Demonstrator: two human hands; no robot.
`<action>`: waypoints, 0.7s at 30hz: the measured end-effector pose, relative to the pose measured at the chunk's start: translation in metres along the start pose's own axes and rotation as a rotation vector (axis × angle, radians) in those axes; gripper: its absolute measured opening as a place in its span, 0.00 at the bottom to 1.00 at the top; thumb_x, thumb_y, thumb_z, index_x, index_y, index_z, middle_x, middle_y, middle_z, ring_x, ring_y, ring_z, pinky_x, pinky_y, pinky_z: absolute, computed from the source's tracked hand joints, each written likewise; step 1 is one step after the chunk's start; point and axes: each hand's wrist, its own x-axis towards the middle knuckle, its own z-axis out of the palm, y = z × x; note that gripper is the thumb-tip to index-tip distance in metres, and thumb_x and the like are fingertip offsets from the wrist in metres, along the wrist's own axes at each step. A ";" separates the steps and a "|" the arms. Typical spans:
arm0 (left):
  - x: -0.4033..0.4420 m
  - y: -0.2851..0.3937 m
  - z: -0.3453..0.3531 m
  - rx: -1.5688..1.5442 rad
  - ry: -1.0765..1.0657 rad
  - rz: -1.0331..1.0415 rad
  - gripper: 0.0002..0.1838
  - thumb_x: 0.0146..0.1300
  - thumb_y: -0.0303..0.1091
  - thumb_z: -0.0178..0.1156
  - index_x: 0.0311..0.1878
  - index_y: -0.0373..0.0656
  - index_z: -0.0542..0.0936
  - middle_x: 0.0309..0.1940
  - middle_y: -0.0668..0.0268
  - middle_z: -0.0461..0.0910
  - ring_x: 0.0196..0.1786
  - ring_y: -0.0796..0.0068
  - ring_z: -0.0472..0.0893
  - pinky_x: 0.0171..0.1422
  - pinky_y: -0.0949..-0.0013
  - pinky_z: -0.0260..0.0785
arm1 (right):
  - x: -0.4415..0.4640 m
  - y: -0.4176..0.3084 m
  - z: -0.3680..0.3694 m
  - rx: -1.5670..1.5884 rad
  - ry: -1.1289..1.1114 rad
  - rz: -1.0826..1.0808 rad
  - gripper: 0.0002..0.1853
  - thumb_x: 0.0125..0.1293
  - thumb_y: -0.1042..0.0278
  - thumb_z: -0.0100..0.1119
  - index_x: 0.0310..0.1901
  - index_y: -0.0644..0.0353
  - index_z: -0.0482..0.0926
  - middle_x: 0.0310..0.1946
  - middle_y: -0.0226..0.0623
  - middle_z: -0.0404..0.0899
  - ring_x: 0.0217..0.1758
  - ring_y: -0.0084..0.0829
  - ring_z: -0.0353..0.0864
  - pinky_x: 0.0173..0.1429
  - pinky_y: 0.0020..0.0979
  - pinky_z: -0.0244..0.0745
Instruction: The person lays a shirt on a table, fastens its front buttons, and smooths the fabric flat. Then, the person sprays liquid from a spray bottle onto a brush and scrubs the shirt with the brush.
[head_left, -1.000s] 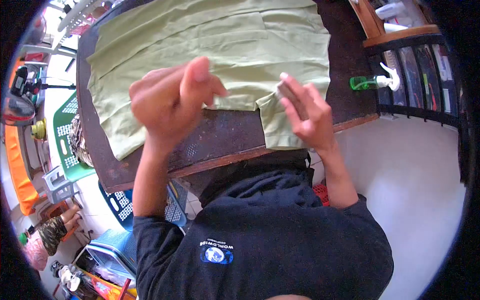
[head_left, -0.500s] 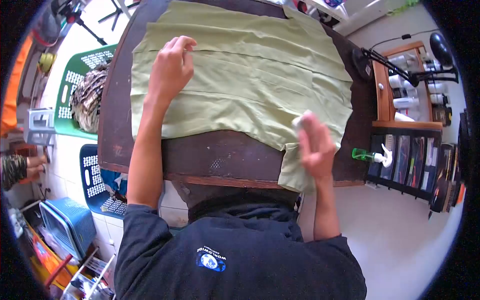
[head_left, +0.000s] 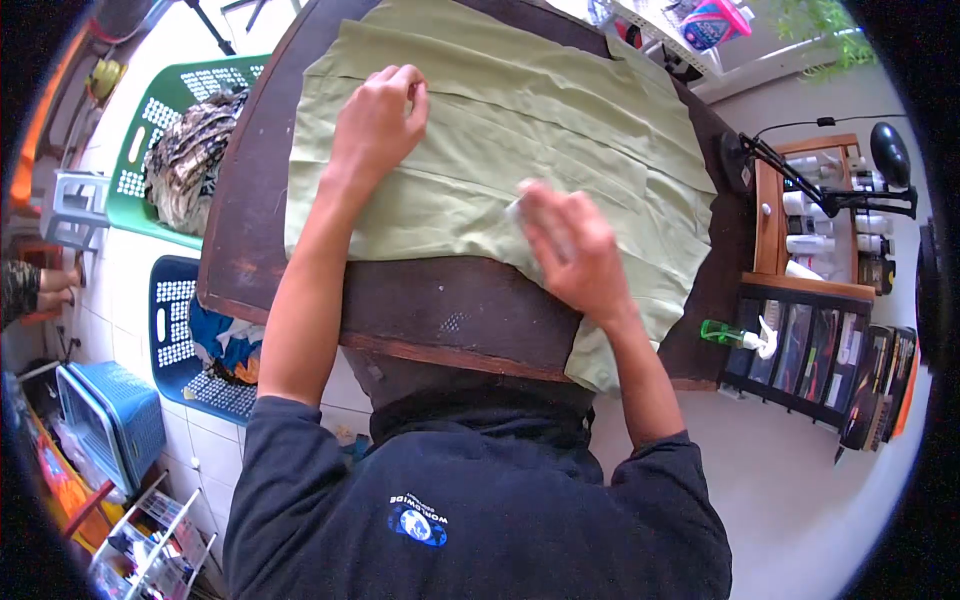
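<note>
A pale green piece of cloth (head_left: 470,130) with creases and seam lines is spread on the dark brown table (head_left: 430,300). My left hand (head_left: 380,120) is over its left part, fingers curled and thumb against them; nothing shows in them. Over the cloth's front middle is my right hand (head_left: 570,240), blurred, its fingers together round a small white object (head_left: 516,210) that I cannot identify. The cloth is rumpled near it. A narrow part of the cloth (head_left: 592,360) hangs at the front edge, beneath my right forearm.
A green basket (head_left: 130,180) of patterned cloth and a dark blue basket (head_left: 175,345) stand left of the table. On the right are a spray bottle (head_left: 735,335), a black desk lamp (head_left: 820,185) and a shelf (head_left: 765,215). Another person's legs (head_left: 55,290) show far left.
My right hand has moved left and away from me across the cloth with the small white object. My left hand stays over the same part, its fingers curled closer. The view has shifted slightly.
</note>
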 end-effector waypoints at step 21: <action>0.025 -0.147 -0.072 -0.968 0.316 -0.378 0.21 0.83 0.48 0.60 0.36 0.48 0.91 0.21 0.76 0.77 0.23 0.84 0.68 0.30 0.73 0.58 | 0.090 -0.107 0.094 0.238 -0.382 -0.297 0.28 0.74 0.69 0.70 0.74 0.47 0.79 0.40 0.38 0.80 0.29 0.32 0.77 0.35 0.39 0.82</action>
